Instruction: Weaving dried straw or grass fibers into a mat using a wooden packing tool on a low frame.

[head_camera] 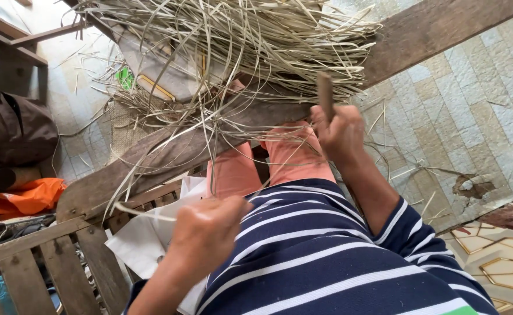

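- A person in a navy shirt with white stripes and salmon-pink trousers sits over a long wooden beam that runs from lower left to upper right across the view.
- The right hand, just on the near side of the beam, is closed in a fist around a short brown stick-like tool; the tool stands nearly upright, its long axis vertical and its free end pointing up toward the beam.
- The left hand, well below the beam, is curled shut, pinching a pale thin fibre strip that trails out leftward, almost level.
- A tangled heap of pale dried fibre strips lies draped over the beam, most strands running along it and hanging down across the person's knees.
- A white sheet or bag lies below the beam on a slatted wooden bench.
- Left of the beam sit an orange bag and a dark brown bag.
- A small green package shows beyond the beam, half hidden by strands.
- The floor beyond the beam is pale tile.
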